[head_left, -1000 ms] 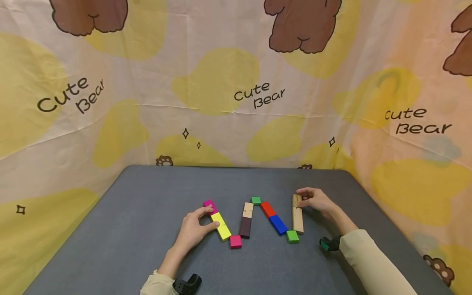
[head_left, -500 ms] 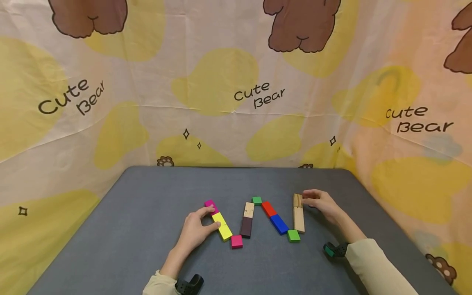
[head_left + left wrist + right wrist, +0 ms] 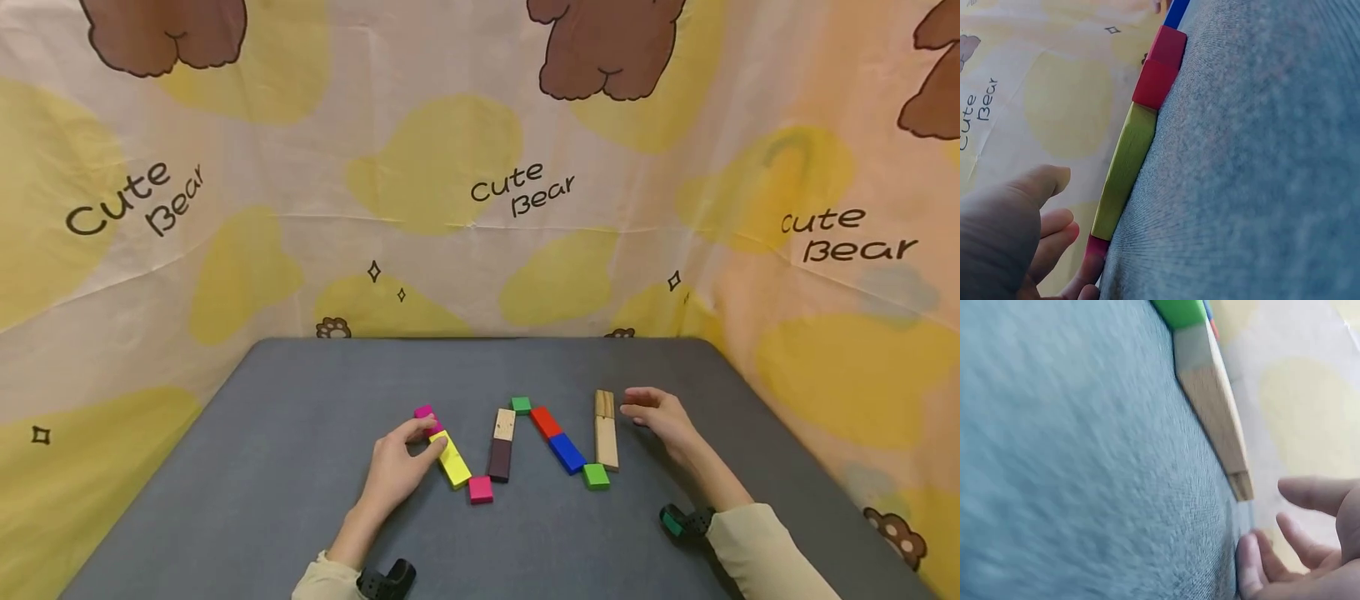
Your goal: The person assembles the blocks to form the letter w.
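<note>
A zigzag row of coloured wooden blocks lies on the grey table. At its left end my left hand point(image 3: 397, 469) rests its fingertips against the magenta block point(image 3: 424, 412). The thumb is raised over the yellow block point(image 3: 454, 467), apart from it in the left wrist view. At the right end, a short wood block point(image 3: 604, 403) meets a longer pale wood block point(image 3: 607, 443). Just right of these my right hand point(image 3: 663, 421) hovers with relaxed fingers, holding nothing; a gap shows in the right wrist view.
Between the ends lie a pink block point(image 3: 481, 490), a dark brown block point(image 3: 499, 461), a speckled pale block point(image 3: 505, 424), a green block point(image 3: 521, 406), a red block point(image 3: 545, 422), a blue block point(image 3: 567, 454) and another green block point(image 3: 596, 477). A printed cloth point(image 3: 435, 275) stands behind the table point(image 3: 315, 392).
My right hand has let go of the short wood block and moved right, away from it. The left thumb has lifted from the yellow block; the left fingers stay at the magenta block.
</note>
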`<state>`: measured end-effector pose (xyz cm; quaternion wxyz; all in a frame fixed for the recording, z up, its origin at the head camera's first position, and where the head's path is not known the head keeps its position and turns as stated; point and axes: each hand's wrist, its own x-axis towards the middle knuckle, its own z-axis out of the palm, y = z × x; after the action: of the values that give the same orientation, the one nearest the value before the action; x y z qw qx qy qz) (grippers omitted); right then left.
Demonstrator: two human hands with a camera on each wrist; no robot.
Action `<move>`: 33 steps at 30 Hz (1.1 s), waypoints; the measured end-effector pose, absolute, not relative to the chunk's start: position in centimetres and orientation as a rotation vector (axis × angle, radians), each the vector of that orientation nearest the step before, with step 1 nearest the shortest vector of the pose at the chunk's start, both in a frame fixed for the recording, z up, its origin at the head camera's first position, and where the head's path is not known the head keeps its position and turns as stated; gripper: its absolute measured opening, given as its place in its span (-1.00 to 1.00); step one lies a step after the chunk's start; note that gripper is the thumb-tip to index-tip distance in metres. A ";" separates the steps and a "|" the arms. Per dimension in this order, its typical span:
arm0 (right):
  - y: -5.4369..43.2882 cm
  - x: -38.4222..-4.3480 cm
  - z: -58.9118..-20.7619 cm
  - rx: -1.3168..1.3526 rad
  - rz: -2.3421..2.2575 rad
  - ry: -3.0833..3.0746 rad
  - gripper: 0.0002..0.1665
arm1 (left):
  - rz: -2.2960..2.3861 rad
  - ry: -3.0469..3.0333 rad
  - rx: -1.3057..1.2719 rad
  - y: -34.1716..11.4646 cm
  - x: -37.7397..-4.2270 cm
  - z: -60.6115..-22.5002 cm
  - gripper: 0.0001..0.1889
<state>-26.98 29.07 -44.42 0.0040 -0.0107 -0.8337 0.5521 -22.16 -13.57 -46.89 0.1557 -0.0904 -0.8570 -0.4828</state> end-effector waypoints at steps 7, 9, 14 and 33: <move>27.7 -24.6 -44.2 -0.089 1.485 -2.638 -0.47 | -1.334 -2.470 -0.231 -13.8 -21.9 -46.6 -0.65; 27.3 -23.9 -44.1 -0.076 1.423 -2.647 -0.48 | -1.314 -2.472 -0.224 -13.9 -21.8 -46.6 -0.66; 26.3 -22.5 -43.6 -0.025 1.273 -2.659 -0.48 | -1.262 -2.470 -0.229 -14.2 -21.8 -46.6 -0.67; 25.5 -20.6 -42.7 0.185 0.844 -2.568 -0.38 | -0.904 -2.429 -0.271 -14.3 -21.6 -44.9 -0.63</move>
<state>-20.60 25.51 -42.74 0.2143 0.0665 -0.9258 0.3041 -21.61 -14.29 -44.93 0.2643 -0.1004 -0.8989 -0.3347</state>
